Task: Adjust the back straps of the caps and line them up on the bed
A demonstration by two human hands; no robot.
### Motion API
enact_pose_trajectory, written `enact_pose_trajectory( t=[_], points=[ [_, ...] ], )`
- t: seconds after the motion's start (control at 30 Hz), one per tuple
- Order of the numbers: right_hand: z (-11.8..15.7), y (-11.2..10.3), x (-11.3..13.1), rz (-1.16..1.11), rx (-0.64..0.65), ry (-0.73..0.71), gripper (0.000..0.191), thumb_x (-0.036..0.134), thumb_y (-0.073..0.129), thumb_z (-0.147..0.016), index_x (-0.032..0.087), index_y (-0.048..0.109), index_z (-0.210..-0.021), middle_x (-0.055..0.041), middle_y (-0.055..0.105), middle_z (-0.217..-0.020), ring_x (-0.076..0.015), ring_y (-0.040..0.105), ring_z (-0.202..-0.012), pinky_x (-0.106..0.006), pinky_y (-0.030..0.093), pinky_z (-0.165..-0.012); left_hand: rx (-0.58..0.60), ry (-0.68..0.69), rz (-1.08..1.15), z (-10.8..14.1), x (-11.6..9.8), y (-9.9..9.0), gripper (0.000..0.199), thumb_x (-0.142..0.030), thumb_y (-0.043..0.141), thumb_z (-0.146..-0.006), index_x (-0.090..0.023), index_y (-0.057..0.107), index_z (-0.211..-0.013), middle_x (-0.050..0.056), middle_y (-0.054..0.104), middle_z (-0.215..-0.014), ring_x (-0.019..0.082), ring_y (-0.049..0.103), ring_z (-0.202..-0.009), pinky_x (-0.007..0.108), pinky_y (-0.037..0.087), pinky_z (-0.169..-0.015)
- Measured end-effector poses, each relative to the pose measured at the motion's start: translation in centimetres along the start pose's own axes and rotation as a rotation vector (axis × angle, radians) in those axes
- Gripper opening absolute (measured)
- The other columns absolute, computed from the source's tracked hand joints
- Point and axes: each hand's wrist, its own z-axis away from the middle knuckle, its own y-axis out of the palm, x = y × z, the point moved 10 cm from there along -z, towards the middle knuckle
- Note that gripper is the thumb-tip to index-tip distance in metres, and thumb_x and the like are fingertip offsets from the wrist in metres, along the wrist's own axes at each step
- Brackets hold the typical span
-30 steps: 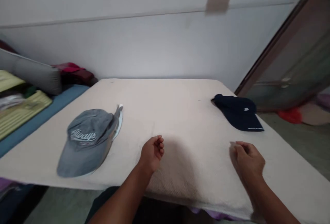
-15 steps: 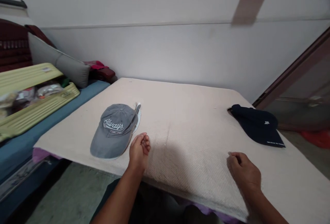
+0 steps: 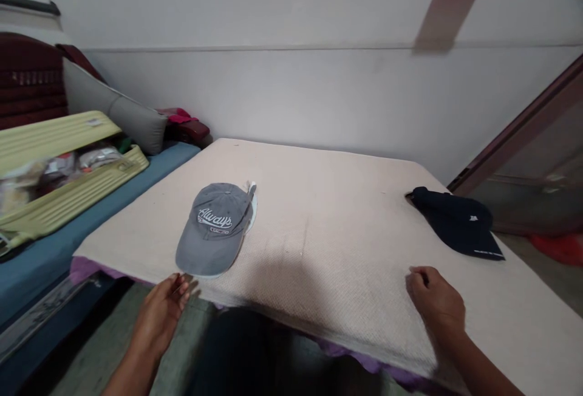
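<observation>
The grey baseball cap (image 3: 212, 229) with white "Always" lettering lies at the left of the cloth-covered table (image 3: 328, 201), its brim towards me. My left hand (image 3: 161, 311) is at the table's front edge, just below the brim; its fingers are loosely bent with nothing visible in them. Whether the fingertips touch the brim I cannot tell. On the right, my right hand (image 3: 437, 299) rests on the cloth, curled into a loose fist that seems to hold nothing. Beyond it lies a dark navy cap (image 3: 455, 220) with a small white logo, its brim pointing right.
At the left, a blue bed (image 3: 100, 201) bears an open yellow-green case (image 3: 104, 177) with packets inside, and a grey pillow (image 3: 113, 104). A white wall (image 3: 296, 92) stands behind the table. A brown door (image 3: 542, 153) and a red item (image 3: 555, 249) are at the right.
My left hand has moved left and nearer to me, from the grey cap's right side to its front brim. My right hand and both caps stay put; the view has shifted slightly.
</observation>
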Motion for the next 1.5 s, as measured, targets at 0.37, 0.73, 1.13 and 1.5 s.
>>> enact_pose_trajectory(
  t=[0.37, 0.73, 1.13, 1.5],
  points=[
    [0.2, -0.3, 0.5, 0.029, 0.009, -0.010, 0.029, 0.039, 0.044, -0.080, 0.021, 0.061, -0.095, -0.0064, 0.065, -0.083, -0.0229, 0.057, -0.069, -0.029, 0.037, -0.056, 0.045, 0.006, -0.011, -0.2, -0.8, 1.1, 0.011, -0.007, 0.055, -0.082, -0.013, 0.065, -0.081, 0.006, 0.070, -0.078, 0.016, 0.068, -0.071, 0.025, 0.058, -0.062],
    [0.2, -0.4, 0.1, -0.040, 0.000, 0.023, 0.028, 0.039, 0.045, -0.079, 0.022, 0.062, -0.093, -0.0067, 0.066, -0.086, -0.0238, 0.059, -0.071, -0.030, 0.038, -0.057, 0.024, 0.068, 0.063, -0.1, -2.9, 3.2, 0.016, -0.004, 0.054, -0.081, -0.014, 0.064, -0.075, 0.003, 0.068, -0.073, 0.014, 0.067, -0.064, 0.024, 0.060, -0.061],
    [-0.2, -0.1, -0.1, -0.005, 0.009, 0.017, 0.030, 0.039, 0.045, -0.079, 0.022, 0.063, -0.096, -0.0077, 0.067, -0.090, -0.0247, 0.059, -0.076, -0.030, 0.039, -0.061, 0.043, -0.078, 0.189, 0.6, -1.8, 4.7, 0.024, -0.002, 0.043, -0.085, -0.012, 0.062, -0.074, 0.004, 0.068, -0.069, 0.011, 0.067, -0.062, 0.021, 0.060, -0.062],
    [-0.1, -0.2, -0.2, -0.024, 0.011, -0.016, 0.029, 0.038, 0.042, -0.082, 0.021, 0.061, -0.095, -0.0063, 0.066, -0.087, -0.0216, 0.057, -0.070, -0.028, 0.037, -0.058, 0.288, -0.060, 0.304, 2.2, -3.0, 11.0, 0.030, 0.000, 0.041, -0.087, -0.011, 0.065, -0.101, 0.008, 0.075, -0.085, 0.014, 0.070, -0.072, 0.026, 0.059, -0.071]
  ],
)
